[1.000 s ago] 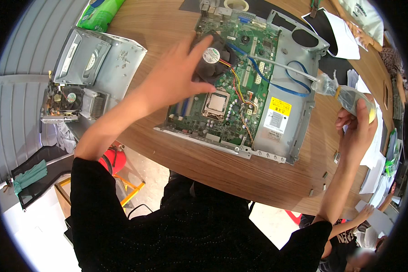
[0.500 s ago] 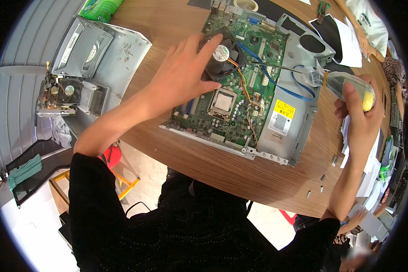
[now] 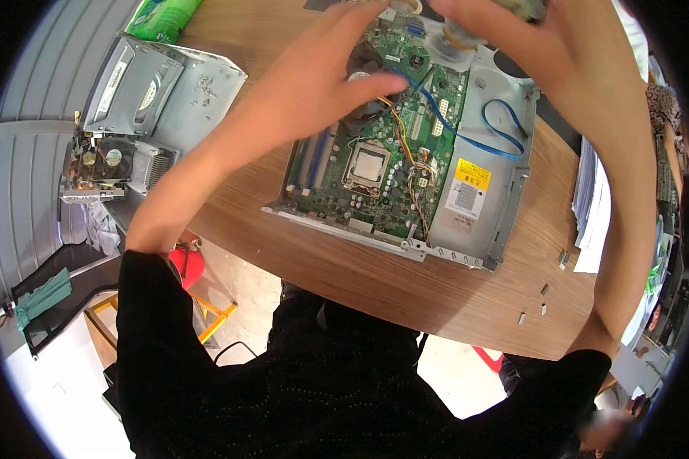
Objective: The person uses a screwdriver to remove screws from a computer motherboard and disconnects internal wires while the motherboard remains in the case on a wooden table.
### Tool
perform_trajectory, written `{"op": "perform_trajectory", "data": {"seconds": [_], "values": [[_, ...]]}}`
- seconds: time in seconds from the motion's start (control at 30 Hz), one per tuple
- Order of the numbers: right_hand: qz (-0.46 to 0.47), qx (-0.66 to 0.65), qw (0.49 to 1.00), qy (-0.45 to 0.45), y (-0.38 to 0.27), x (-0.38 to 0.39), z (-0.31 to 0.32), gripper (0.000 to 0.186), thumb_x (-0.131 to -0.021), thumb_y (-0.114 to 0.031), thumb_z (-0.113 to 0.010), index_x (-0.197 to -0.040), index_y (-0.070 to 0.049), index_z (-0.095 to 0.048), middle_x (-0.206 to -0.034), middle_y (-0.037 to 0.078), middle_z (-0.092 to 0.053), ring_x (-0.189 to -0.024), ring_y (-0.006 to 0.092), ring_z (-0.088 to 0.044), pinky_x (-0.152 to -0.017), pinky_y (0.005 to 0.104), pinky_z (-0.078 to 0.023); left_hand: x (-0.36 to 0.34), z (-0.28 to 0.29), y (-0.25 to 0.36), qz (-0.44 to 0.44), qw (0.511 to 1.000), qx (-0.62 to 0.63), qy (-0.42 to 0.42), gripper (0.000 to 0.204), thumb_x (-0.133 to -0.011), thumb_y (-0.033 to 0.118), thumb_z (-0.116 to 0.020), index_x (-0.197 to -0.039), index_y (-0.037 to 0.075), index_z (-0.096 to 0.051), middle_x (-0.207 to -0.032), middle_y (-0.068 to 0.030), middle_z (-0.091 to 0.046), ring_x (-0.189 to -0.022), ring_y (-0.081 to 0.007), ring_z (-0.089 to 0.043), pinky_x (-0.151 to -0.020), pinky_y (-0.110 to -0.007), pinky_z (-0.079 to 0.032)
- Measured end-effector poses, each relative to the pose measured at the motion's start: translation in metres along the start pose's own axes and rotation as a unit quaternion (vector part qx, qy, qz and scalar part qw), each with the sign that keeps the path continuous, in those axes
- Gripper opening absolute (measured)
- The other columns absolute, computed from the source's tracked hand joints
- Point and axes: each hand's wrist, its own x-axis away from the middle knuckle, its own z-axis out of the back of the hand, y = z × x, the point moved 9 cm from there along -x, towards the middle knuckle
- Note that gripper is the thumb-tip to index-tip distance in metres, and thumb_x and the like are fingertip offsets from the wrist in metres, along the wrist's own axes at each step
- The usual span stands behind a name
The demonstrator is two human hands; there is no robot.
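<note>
My left hand (image 3: 325, 80) is over the far left of a green motherboard (image 3: 394, 199), thumb stretched out and apart from the fingers, which reach the picture's top edge. Under it sits a black cooling fan (image 3: 367, 111), partly covered by the hand; whether they touch is unclear. With my right hand (image 3: 547, 53) I grip a screwdriver (image 3: 453, 42) with a plastic-wrapped handle at the far edge, its shaft slanting down over the board. The tip is hard to make out. A bare processor (image 3: 366, 166) shows in its socket nearer me. A blue cable (image 3: 474, 143) loops across to the metal case tray (image 3: 505, 191).
At left stands an opened metal case part (image 3: 214, 65) holding several loose screws (image 3: 203, 90). Below it is another fan unit (image 3: 113, 157). A green packet (image 3: 161, 19) lies at far left. Papers (image 3: 589, 206) and several small metal pieces (image 3: 544, 289) lie at right on the wooden table (image 3: 344, 287).
My right hand has swung the screwdriver inward and away from me, from the right side to over the far part of the board. My left hand has shifted farther away. The case has shifted slightly.
</note>
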Motion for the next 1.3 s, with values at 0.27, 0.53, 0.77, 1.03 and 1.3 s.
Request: {"op": "perform_trajectory", "data": {"seconds": [0.27,0.53,0.77,1.03,1.3], "values": [[0.115,0.042,0.990,0.076,-0.037,-0.011,0.012,0.037,-0.087,-0.025,-0.064,-0.104,0.007,-0.055,-0.087,0.021,-0.062,-0.080,0.0327,-0.063,-0.071,0.0417,-0.049,-0.072,-0.041,0.008,0.030,0.898,0.358,-0.253,0.046,-0.086,0.014,-0.073,-0.122,-0.002,-0.051,-0.110,-0.0095,-0.061,-0.103,-0.0152,-0.058,-0.085,-0.031,-0.050],[0.044,0.128,0.990,0.037,-0.039,-0.012,0.009,0.034,-0.088,-0.023,-0.063,-0.106,0.005,-0.056,-0.086,0.020,-0.062,-0.082,0.0317,-0.063,-0.070,0.0396,-0.049,-0.058,-0.032,0.016,0.091,0.891,0.441,0.056,0.033,-0.087,0.004,-0.069,-0.118,-0.002,-0.058,-0.112,-0.0061,-0.062,-0.101,-0.0087,-0.055,-0.087,-0.028,-0.046],[-0.074,0.107,0.990,0.054,-0.050,-0.015,0.019,0.031,-0.088,-0.023,-0.063,-0.102,0.003,-0.058,-0.080,0.019,-0.061,-0.078,0.0316,-0.062,-0.068,0.0380,-0.049,-0.055,-0.024,0.022,-0.017,0.897,0.409,-0.167,0.053,-0.085,-0.002,-0.068,-0.134,-0.001,-0.047,-0.118,-0.0064,-0.061,-0.107,-0.0118,-0.057,-0.089,-0.029,-0.047],[0.021,0.220,0.975,-0.013,-0.039,-0.033,0.016,0.035,-0.085,-0.028,-0.067,-0.085,0.006,-0.062,-0.061,0.018,-0.055,-0.062,0.0320,-0.060,-0.057,0.0385,-0.046,-0.060,-0.033,0.009,0.079,0.951,0.259,-0.150,0.057,-0.086,-0.004,-0.066,-0.137,-0.003,-0.042,-0.125,-0.0064,-0.057,-0.110,-0.0123,-0.055,-0.088,-0.027,-0.047],[-0.008,0.126,0.992,-0.025,-0.041,-0.028,0.018,0.030,-0.086,-0.026,-0.066,-0.087,0.004,-0.062,-0.057,0.016,-0.055,-0.058,0.0300,-0.060,-0.058,0.0402,-0.046,-0.058,-0.032,0.009,0.020,0.889,0.450,-0.086,0.051,-0.085,-0.002,-0.069,-0.131,-0.002,-0.049,-0.116,-0.0054,-0.060,-0.103,-0.0126,-0.057,-0.087,-0.026,-0.047]]}}
